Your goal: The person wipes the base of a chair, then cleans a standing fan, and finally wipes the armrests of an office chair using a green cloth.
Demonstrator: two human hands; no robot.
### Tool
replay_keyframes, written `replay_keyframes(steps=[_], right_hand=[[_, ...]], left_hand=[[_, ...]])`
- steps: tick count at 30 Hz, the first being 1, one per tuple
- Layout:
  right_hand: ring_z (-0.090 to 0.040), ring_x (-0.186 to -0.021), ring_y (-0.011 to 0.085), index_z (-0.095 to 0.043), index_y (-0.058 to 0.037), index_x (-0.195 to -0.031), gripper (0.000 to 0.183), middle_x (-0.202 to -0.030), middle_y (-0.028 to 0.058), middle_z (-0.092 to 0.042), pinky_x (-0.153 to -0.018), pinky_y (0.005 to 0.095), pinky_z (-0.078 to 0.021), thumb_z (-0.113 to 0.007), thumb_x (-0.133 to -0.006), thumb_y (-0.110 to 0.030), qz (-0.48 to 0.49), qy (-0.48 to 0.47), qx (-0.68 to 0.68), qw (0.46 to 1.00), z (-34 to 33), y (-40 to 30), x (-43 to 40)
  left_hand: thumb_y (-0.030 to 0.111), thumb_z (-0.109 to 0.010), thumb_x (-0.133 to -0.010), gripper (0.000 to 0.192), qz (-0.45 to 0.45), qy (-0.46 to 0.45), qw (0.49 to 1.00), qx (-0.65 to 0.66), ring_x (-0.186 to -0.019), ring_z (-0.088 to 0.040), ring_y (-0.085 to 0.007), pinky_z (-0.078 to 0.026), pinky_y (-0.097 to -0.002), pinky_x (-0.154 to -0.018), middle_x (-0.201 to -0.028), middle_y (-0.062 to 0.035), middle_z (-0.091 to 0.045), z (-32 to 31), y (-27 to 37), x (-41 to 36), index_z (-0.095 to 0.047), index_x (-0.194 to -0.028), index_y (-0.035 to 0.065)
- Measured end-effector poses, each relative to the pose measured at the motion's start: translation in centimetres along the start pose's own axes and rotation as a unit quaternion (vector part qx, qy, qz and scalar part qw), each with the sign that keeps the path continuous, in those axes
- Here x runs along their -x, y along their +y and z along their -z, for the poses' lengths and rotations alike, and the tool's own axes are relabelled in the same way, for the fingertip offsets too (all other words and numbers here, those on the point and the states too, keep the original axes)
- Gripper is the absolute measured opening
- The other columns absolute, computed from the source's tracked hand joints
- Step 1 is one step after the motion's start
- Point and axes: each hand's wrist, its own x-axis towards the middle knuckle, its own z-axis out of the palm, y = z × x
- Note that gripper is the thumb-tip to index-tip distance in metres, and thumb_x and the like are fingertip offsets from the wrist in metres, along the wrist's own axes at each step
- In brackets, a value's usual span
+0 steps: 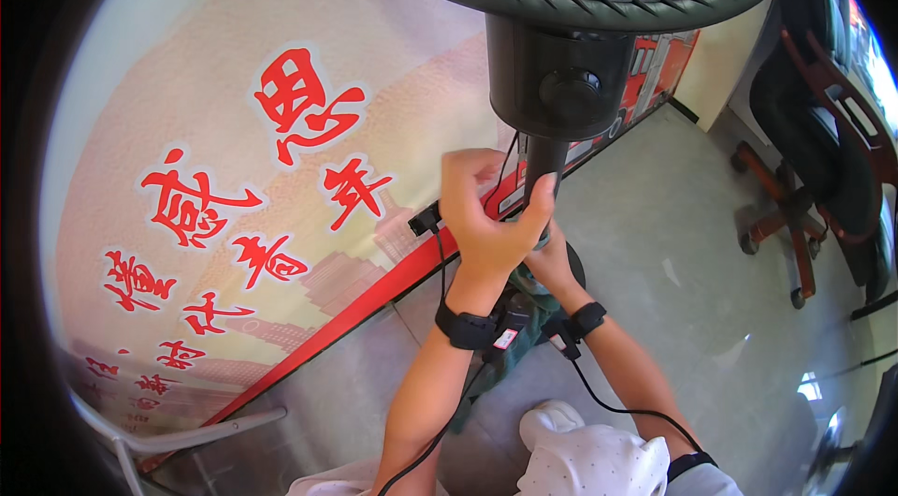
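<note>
A black pedestal fan stands before me, with its wire grille (617,5) above and a round knob (570,90) on the housing below it. My left hand (487,219) is beside the fan's pole (546,162), fingers bent and apart, the thumb lying over the pole. I cannot tell how firmly it touches. Lower down, my right hand (554,264) is closed around a dark green cloth (537,280) at the pole. Part of that hand is hidden behind the left one. The cloth hangs down towards the floor, and the round fan base (577,264) shows partly behind it.
A printed wall panel (280,215) with red writing runs along the left. A dark plug-like object (424,219) on a cord is near my left hand. An office chair (807,166) on castors stands to the right. A metal tube frame (203,431) is at lower left.
</note>
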Motion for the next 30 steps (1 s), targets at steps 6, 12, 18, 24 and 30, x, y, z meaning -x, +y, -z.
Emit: replay_keyframes(steps=[6,12,18,24,30], right_hand=[[-0.063,-0.103,0.0149,-0.056,-0.0028,-0.124,0.052,-0.111,0.0073,-0.067,-0.091,0.0311,-0.0485,-0.075,-0.076,-0.009,-0.001,-0.008,-0.017,1.0,0.1,0.4,0.0],[-0.063,-0.104,0.0144,-0.056,-0.0023,-0.124,0.051,-0.112,0.0071,-0.067,-0.092,0.0311,-0.0485,-0.075,-0.077,-0.01,-0.004,-0.009,-0.019,1.0,-0.1,0.5,-0.2],[-0.063,-0.101,0.0139,-0.056,-0.0014,-0.123,0.051,-0.109,0.0068,-0.068,-0.09,0.0312,-0.0494,-0.076,-0.077,-0.011,0.027,0.006,-0.015,1.0,-0.1,0.5,0.0],[-0.064,-0.097,0.0144,-0.057,-0.0023,-0.122,0.049,-0.105,0.0071,-0.068,-0.087,0.0313,-0.0499,-0.076,-0.077,-0.011,0.016,0.018,-0.005,1.0,-0.3,-0.2,0.2],[-0.064,-0.095,0.0145,-0.058,-0.0031,-0.121,0.05,-0.102,0.0063,-0.068,-0.087,0.0309,-0.0495,-0.076,-0.075,-0.011,0.014,0.028,-0.01,0.999,-0.4,0.0,0.2]], left_hand=[[0.035,-0.086,-0.065,0.046,-0.136,0.063,0.969,-0.198,-0.063,-0.046,-0.0208,-0.037,-0.0319,-0.049,-0.069,-0.0022,-0.046,-0.5,5.0,-4.9,-0.051,-0.075,0.0079],[0.036,-0.08,-0.073,0.043,-0.155,0.001,0.931,-0.331,-0.066,-0.049,-0.0253,-0.044,-0.0335,-0.047,-0.069,-0.005,-0.043,-0.7,7.3,-6.6,-0.048,-0.071,0.0082],[0.033,-0.08,-0.071,0.04,-0.2,-0.025,0.911,-0.36,-0.072,-0.051,-0.0257,-0.049,-0.0332,-0.054,-0.077,-0.0076,-0.045,-0.8,7.6,-6.7,-0.05,-0.081,0.0081],[0.037,-0.084,-0.068,0.049,-0.099,-0.064,0.948,-0.295,-0.076,-0.052,-0.027,-0.048,-0.0371,-0.059,-0.085,-0.0078,-0.047,1.0,7.2,-5.9,-0.049,-0.085,0.0067],[0.037,-0.088,-0.065,0.07,0.021,-0.068,0.992,-0.101,-0.094,-0.052,-0.028,-0.046,-0.0385,-0.079,-0.103,-0.0131,-0.049,0.8,3.7,-3.8,-0.048,-0.109,0.0]])
